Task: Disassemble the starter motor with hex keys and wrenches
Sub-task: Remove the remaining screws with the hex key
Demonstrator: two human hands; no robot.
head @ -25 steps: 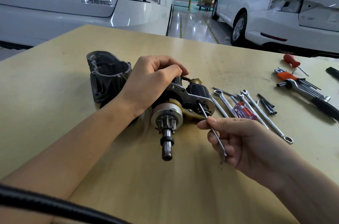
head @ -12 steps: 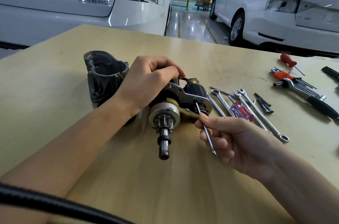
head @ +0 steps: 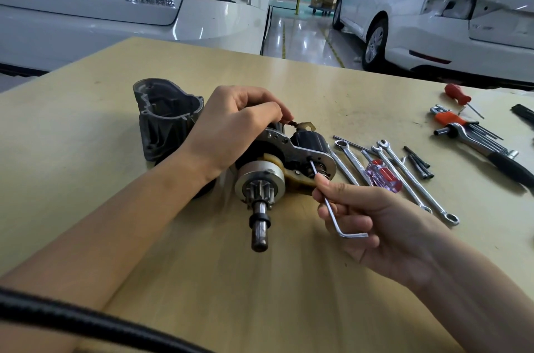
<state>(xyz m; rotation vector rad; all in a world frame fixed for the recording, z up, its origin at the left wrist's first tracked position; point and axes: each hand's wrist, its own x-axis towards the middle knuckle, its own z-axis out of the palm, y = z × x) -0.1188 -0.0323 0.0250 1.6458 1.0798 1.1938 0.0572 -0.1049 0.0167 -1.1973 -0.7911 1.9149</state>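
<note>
Workshop table [head: 115, 150]: left hand [head: 231, 127] grips heavy rigid starter motor [head: 277, 162] body; right hand [head: 364, 217] pinches slim hex key [head: 332, 208], tip beyond fingertips in screw.

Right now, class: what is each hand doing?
Left hand: closed, gripping the starter motor.
Right hand: closed, holding a hex key, its tip at the motor.

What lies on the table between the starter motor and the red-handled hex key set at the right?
In the head view, between the starter motor and the hex key set lie several combination wrenches, a clear-handled screwdriver and loose dark bolts.
</note>
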